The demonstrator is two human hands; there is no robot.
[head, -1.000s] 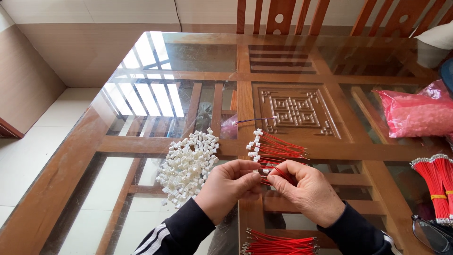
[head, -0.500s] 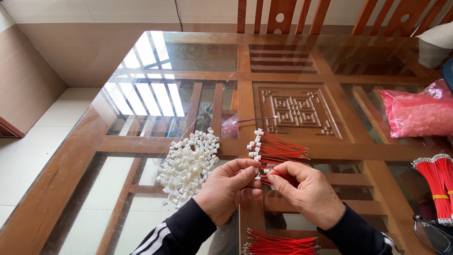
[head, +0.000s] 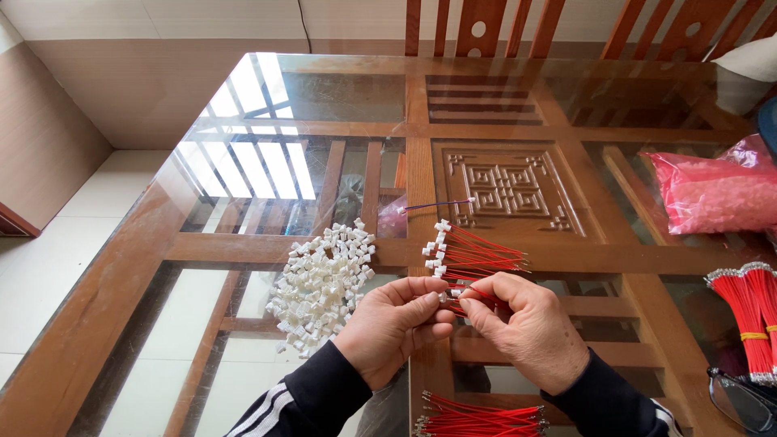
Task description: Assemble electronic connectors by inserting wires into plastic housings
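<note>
Red wires (head: pixel 486 255), white connectors (head: pixel 320 287), pink bag (head: pixel 716 194).

Left of the fingers (head: pixel 417 290), close by, lies a heap of white plugs (head: pixel 322 287). Just beyond the fingers sits a fan of red leads (head: pixel 486 255) with white plugs on their left ends. Farther beyond is a single purple wire (head: pixel 437 205). Well off to the right of the fingers is a pink bag (head: pixel 712 194). Nearer on that side are a tied red bundle (head: pixel 749 320) and glasses (head: pixel 740 400). Below the fingers, at the near edge, lie loose red wires (head: pixel 481 419). All rest on a glass-topped wooden table (head: pixel 340 89). Chair backs (head: pixel 477 24) stand at its far side, and a tiled floor (head: pixel 40 267) shows far left.
</note>
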